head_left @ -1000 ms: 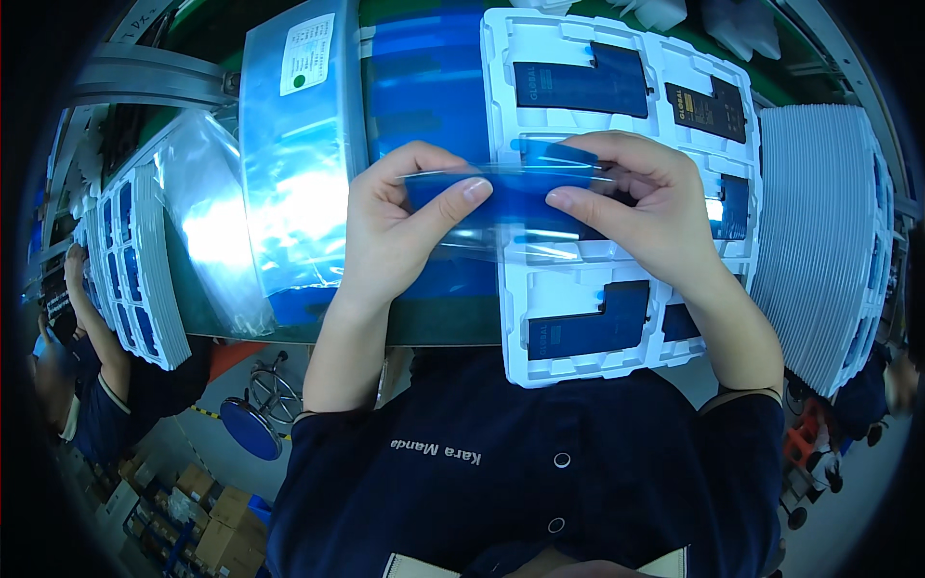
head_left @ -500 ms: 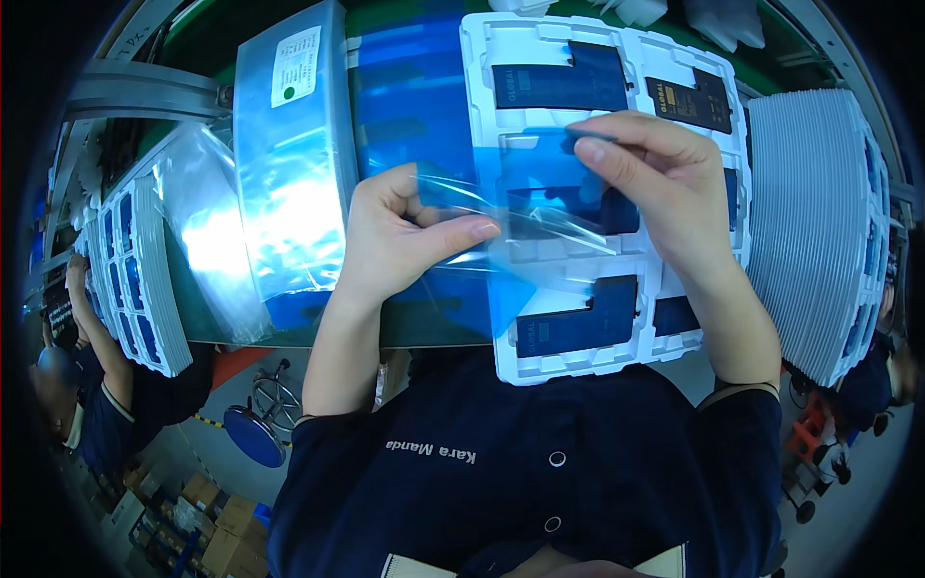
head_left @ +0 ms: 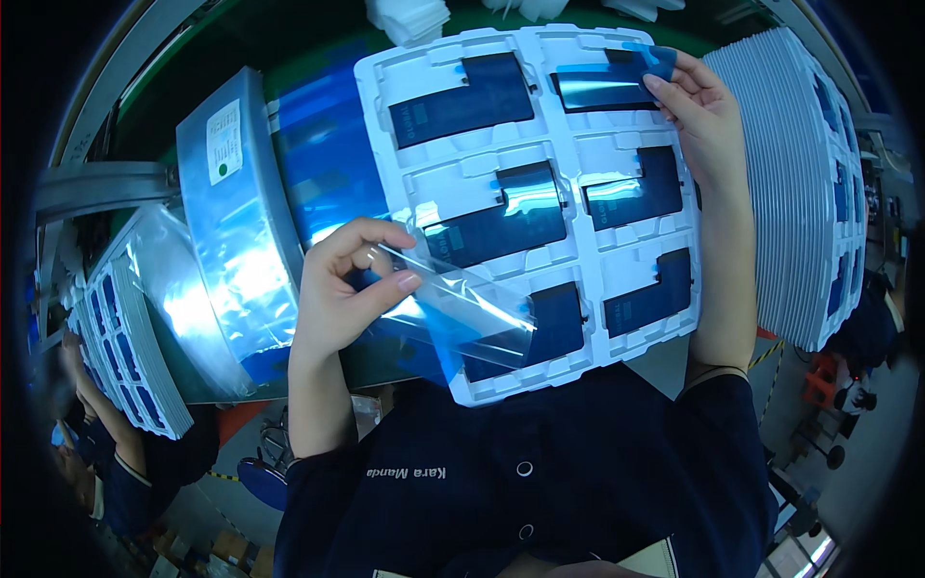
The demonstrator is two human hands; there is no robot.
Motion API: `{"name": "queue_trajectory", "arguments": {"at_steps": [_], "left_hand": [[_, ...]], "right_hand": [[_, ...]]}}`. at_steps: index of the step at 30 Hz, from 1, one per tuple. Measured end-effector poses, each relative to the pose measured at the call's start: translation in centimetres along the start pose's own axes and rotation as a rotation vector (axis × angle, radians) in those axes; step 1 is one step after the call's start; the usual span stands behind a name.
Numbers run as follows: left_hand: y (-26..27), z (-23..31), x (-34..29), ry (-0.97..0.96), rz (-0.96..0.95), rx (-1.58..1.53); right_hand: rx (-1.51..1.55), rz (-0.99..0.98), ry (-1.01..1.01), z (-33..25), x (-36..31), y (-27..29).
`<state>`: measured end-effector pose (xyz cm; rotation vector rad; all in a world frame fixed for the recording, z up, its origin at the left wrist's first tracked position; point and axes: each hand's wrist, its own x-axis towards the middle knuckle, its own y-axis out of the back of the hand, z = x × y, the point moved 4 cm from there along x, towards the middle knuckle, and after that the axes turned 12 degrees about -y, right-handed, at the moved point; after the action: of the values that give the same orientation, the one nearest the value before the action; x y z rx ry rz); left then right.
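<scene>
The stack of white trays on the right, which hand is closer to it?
Right. The right hand is at the far right corner of the flat white tray, beside the stack of trays; the left hand is across at that tray's left edge.

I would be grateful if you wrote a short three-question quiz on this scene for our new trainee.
1. How many dark L-shaped pieces lie in the white tray in front of the person?
2. True or false: the left hand is pinching clear film.
3. What does the right hand hold over the tray's far right pocket?
A: a screwdriver
B: blue film
C: a paper cup

Key: 1. Six, in two columns of three. 2. True. 3. B.
</scene>
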<state>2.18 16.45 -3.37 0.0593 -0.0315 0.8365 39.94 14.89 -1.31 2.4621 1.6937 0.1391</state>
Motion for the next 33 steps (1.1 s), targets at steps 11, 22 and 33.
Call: {"name": "queue_trajectory", "arguments": {"at_steps": [11,22,33], "left_hand": [[-0.03,-0.15,0.02,-0.046,0.067,-0.063],[-0.11,-0.22,0.06,-0.038,0.068,-0.09],[-0.04,-0.07,-0.02,-0.038,0.053,-0.086]], "right_hand": [[-0.027,0.071,-0.051,0.41,0.64,0.12],[-0.087,0.099,-0.051,0.38,0.39,0.09],[-0.029,0.077,-0.058,0.51,0.52,0.19]]}}
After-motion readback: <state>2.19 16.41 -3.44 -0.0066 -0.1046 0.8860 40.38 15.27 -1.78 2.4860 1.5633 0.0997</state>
